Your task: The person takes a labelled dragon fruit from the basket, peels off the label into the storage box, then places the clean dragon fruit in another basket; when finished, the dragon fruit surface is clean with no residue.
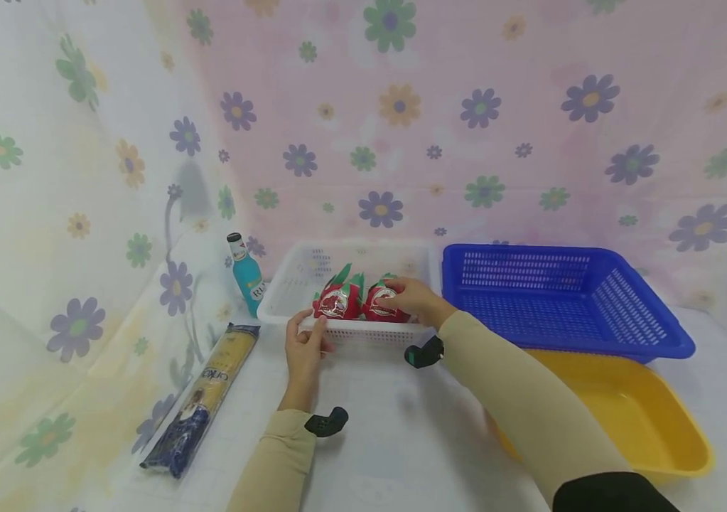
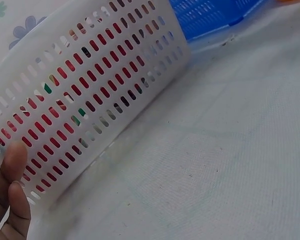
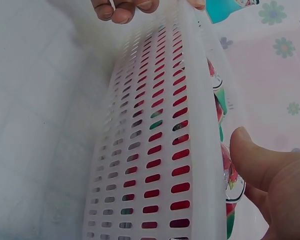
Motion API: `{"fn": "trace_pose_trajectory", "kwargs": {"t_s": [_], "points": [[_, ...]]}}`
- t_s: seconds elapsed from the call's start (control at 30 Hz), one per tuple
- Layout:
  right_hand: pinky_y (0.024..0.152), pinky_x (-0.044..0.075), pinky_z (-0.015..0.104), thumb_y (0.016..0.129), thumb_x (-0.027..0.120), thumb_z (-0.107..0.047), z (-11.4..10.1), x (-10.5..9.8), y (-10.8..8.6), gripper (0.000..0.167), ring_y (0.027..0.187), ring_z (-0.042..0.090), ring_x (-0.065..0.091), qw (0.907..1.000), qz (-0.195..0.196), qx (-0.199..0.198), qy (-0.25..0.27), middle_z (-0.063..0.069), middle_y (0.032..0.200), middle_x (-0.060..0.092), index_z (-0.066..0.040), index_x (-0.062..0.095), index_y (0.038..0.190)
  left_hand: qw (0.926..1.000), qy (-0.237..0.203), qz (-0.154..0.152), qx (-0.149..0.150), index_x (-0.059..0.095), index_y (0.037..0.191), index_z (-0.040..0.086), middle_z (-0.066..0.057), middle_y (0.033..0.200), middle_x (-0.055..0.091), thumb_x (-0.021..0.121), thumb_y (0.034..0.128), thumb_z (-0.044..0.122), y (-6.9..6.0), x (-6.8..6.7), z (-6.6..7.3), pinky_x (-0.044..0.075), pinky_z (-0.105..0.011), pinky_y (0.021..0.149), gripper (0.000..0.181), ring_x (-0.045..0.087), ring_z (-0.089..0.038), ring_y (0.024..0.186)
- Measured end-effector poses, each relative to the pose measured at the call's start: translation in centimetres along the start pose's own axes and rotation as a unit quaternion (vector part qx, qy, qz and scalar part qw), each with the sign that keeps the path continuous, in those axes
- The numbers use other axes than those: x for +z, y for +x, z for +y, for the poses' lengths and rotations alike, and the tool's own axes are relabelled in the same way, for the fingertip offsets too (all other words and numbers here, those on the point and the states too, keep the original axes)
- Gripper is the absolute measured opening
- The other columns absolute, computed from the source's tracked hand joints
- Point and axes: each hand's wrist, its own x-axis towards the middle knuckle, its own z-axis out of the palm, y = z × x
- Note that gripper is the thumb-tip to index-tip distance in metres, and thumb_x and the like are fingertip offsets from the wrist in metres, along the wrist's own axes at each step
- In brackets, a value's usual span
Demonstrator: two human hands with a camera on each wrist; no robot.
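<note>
Two red-and-green packets with round white labels lie side by side in a white perforated basket (image 1: 363,329). My right hand (image 1: 423,302) reaches over the front rim and grips the right packet (image 1: 376,304), with its thumb on the near side. The left packet (image 1: 336,301) lies beside it, nearer my left hand (image 1: 304,352). That hand holds the basket's front rim near the left corner. In the left wrist view, its curled fingers (image 2: 15,162) are outside the slotted wall. Red shows through the slots in both wrist views. Part of the right hand's grip is hidden.
A blue basket (image 1: 593,350) stands right of the white one, with a yellow tub (image 1: 632,412) in front of it, partly behind my right sleeve. At left are a turquoise bottle (image 1: 248,277) and a long pack of pasta (image 1: 206,395). Flowered cloth hangs behind.
</note>
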Motion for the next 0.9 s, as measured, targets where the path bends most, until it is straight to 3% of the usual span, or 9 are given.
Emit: {"fn": "trace_pose_trajectory", "kwargs": {"t_s": [0.13,0.3,0.5,0.9], "points": [[0.112,0.041,0.053,0.093,0.068,-0.028,0.3,0.1,0.6,0.069,0.136,0.036,0.042,0.9997,-0.007,0.007,0.023,0.015,0.148,0.043,-0.025,0.035,0.153,1.0,-0.005,-0.003,0.0,0.05,0.132,0.025,-0.007,0.072,0.061,0.066,0.0932,0.041,-0.1,0.0,-0.1,0.046,-0.023,0.06,0.045,0.062,-0.012,0.058],[0.113,0.041,0.05,0.092,0.07,-0.028,0.4,0.1,1.2,0.073,0.137,0.035,0.04,0.9989,-0.017,0.012,0.042,0.015,0.149,0.041,-0.027,0.032,0.154,0.9999,-0.005,0.0,0.01,0.05,0.132,0.025,-0.001,0.067,0.058,0.065,0.0933,0.041,-0.2,0.0,0.1,0.045,-0.022,0.059,0.045,0.062,-0.011,0.058],[0.114,0.041,0.047,0.092,0.069,-0.025,0.6,0.1,1.7,0.074,0.137,0.034,0.041,0.9964,-0.027,0.029,0.075,0.015,0.151,0.039,-0.028,0.029,0.155,0.9999,0.007,0.0,0.012,0.05,0.131,0.022,-0.003,0.069,0.061,0.064,0.0944,0.039,-0.2,0.2,-0.1,0.045,-0.022,0.06,0.043,0.061,-0.008,0.056],[0.117,0.036,0.05,0.091,0.071,-0.022,0.7,0.1,3.1,0.082,0.141,0.036,0.033,0.9887,-0.052,0.049,0.132,0.016,0.156,0.028,-0.034,0.024,0.156,1.0,-0.004,-0.009,0.002,0.047,0.136,0.02,0.005,0.066,0.059,0.063,0.0959,0.035,0.2,0.0,-0.1,0.046,-0.024,0.061,0.046,0.063,-0.013,0.059]]}}
